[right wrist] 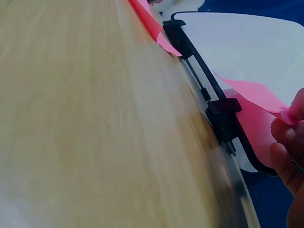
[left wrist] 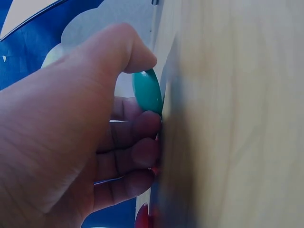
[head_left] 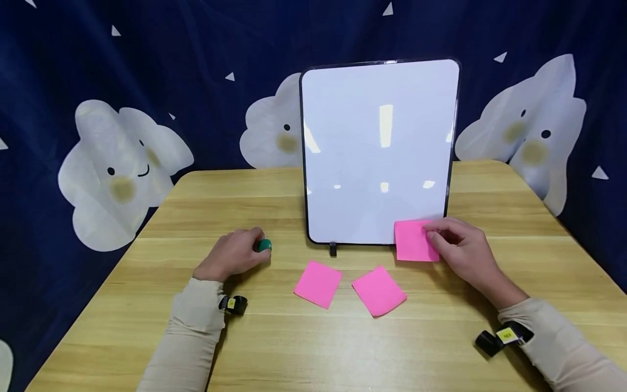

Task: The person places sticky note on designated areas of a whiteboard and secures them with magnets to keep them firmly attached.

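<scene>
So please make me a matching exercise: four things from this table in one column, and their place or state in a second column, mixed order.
Things:
1. green magnet
2. whiteboard
3. held pink note
4. two loose pink notes

Places or states:
A. lying flat on the table
B. pinched by the right hand
C. standing upright
D. gripped by the left hand

Pairs: 1-D, 2-C, 3-B, 4-A

- A whiteboard [head_left: 377, 152] stands upright at the back middle of the desk [head_left: 313, 337].
- Two sticky notes [head_left: 318, 283] [head_left: 379, 291] lie side by side before it.
- A third note [head_left: 413, 240] sits at the board's lower right corner, pinched by the right hand [head_left: 462, 250].
- The left hand [head_left: 232, 255], left of the notes, holds a round magnet [head_left: 264, 245].
</scene>
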`<state>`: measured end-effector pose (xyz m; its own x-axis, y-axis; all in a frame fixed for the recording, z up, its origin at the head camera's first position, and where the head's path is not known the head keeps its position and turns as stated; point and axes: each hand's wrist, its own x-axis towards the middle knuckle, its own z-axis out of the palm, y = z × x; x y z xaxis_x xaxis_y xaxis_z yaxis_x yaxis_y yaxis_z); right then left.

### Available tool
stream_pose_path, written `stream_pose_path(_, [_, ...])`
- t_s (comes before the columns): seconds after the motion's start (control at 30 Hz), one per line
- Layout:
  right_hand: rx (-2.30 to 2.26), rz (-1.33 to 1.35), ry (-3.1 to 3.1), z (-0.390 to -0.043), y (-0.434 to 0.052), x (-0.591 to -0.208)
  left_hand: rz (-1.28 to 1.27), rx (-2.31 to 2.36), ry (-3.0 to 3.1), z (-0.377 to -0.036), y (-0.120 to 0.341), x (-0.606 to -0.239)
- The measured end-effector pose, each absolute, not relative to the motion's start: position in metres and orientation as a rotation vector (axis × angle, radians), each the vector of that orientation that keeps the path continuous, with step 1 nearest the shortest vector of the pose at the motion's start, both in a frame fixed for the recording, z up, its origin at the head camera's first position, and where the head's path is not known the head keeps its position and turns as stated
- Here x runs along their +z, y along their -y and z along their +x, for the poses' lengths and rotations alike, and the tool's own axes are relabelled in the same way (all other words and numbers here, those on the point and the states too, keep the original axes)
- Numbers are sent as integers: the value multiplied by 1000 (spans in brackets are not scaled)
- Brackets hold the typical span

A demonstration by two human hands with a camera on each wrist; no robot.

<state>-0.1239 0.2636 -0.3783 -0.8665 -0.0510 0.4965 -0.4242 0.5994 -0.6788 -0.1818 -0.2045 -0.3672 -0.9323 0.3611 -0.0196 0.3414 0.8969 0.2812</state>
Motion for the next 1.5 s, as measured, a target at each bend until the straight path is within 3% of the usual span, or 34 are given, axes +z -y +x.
stream_pose_path(1.0, [1157, 322, 2327, -140, -255, -348, 565, 449, -2989, -182, 206, -370])
stream_pose_path(1.5, [959, 439, 2208, -159, -254, -336, 545, 479, -2978, -182, 206, -370])
